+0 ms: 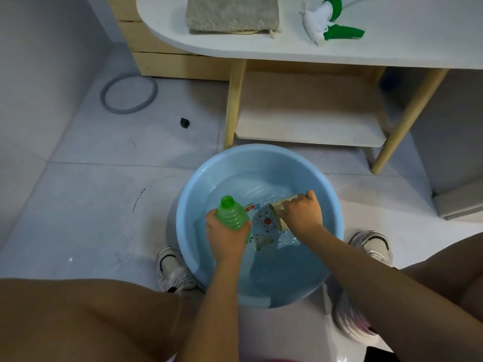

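A light blue basin [308,163] with water in it stands on the floor between my feet. My left hand [226,235] grips an open green ribbed bottle [231,214], held upright over the basin's left side. My right hand [300,212] holds a beige cup [278,209], tipped on its side with its mouth toward the bottle, low in the water. Cartoon pictures show on the basin's bottom between my hands.
A white oval table [261,52] with wooden legs stands behind the basin, carrying a grey folded cloth [232,14] and a white and green spray head [329,24]. A grey ring [128,95] and a small black cube [184,123] lie on the tiled floor.
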`<state>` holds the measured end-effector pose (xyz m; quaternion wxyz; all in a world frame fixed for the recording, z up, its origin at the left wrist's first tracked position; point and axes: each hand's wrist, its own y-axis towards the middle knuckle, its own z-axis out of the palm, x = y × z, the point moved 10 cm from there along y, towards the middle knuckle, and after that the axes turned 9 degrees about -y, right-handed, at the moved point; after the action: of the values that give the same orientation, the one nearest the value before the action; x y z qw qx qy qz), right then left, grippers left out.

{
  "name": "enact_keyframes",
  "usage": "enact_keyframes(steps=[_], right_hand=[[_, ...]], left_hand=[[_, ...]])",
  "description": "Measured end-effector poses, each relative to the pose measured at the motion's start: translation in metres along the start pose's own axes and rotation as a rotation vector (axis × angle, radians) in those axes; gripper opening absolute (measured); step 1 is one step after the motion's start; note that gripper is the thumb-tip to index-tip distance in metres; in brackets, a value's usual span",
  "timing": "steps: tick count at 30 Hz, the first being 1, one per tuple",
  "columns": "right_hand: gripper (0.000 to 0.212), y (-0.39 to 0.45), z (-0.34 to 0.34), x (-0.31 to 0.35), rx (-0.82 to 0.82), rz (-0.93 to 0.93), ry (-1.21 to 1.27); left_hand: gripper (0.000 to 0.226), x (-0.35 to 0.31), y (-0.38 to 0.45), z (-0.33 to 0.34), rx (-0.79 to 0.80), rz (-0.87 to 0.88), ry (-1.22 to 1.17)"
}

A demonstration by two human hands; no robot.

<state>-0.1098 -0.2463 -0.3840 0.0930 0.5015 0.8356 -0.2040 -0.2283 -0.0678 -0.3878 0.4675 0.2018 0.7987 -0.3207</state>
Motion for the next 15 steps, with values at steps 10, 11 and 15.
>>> enact_keyframes(steps=[10,11,15], right_hand=[[0.027,0.008,0.006,0.015,-0.012,-0.019,0.235],[0.03,0.009,0.007,0.008,-0.017,0.018,0.324],[0.046,0.004,0.028,-0.011,0.102,0.199,0.751]], left_hand=[[0.078,0.01,0.002,-0.007,-0.019,-0.032,-0.022],[0.078,0.01,0.002,-0.006,-0.021,-0.03,-0.025],[0.079,0.004,0.001,-0.006,-0.02,-0.025,-0.019]])
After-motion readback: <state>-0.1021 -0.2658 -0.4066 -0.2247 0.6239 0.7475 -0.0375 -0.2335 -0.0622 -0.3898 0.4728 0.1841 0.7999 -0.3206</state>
